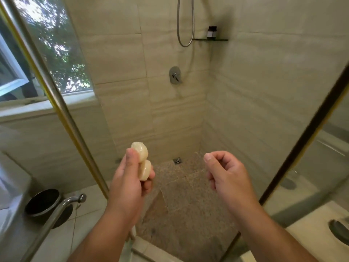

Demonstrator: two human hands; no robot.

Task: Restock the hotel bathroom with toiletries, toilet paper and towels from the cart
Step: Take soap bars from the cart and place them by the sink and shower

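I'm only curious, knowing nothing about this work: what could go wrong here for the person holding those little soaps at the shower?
The left hand grips two round soaps at once, one above the other; the upper one could slip and fall onto the stone shower floor. The glass shelf sits high in the far corner with a small bottle on it; a reaching hand might knock that off.
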